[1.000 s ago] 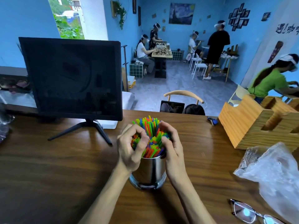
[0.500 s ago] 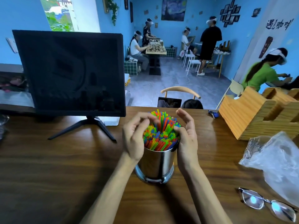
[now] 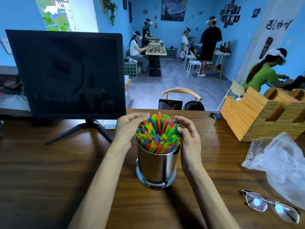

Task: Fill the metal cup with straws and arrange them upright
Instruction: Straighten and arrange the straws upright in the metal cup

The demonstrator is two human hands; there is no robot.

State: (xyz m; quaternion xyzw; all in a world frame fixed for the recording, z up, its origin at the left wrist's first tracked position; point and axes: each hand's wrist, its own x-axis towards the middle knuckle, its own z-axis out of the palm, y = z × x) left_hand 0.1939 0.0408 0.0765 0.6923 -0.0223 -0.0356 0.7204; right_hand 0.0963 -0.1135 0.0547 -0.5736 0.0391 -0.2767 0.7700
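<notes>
A dark brown wooden counter (image 3: 49, 171) is seen carrying everything, and a large black flat monitor (image 3: 67, 73) on a tripod foot is stood at its far left. A light slotted wooden organiser box (image 3: 257, 119) is placed at the far right, with a crumpled clear plastic bag (image 3: 280, 162) lying nearer and a pair of thin-framed glasses (image 3: 270, 207) laid in front of the bag. A shiny cylindrical metal cup (image 3: 156, 166) is set upright near the counter's middle, packed with a bundle of multicoloured plastic straws (image 3: 158, 134) that is splayed slightly above the rim. The bundle is cupped from both sides: the left hand (image 3: 127, 128) is curled round its left flank, and the right hand (image 3: 189, 138) is curled round its right flank, fingers (image 3: 179, 119) bent against the tips.
</notes>
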